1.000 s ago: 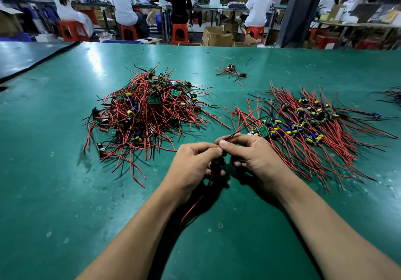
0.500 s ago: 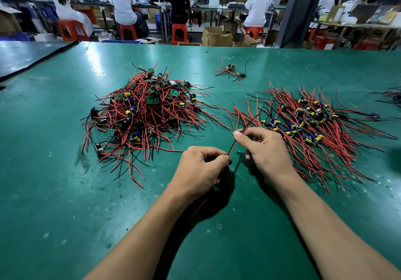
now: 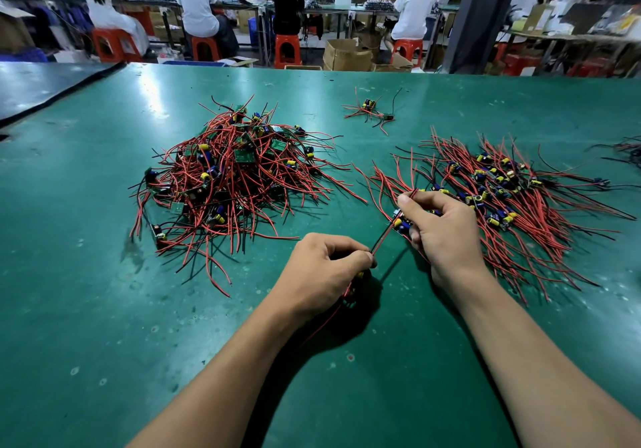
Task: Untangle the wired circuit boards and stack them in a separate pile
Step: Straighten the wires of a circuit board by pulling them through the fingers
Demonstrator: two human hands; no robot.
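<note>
Right hand (image 3: 440, 232) — board (image 3: 401, 224) now visible

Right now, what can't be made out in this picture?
Head view: whatever the left hand pinches besides wires, hidden under its curled fingers.
Head view: the wire bundle at the right edge, cut off by the frame.
Head view: boards deep in the tangled pile, under its strands; markings too small.
</note>
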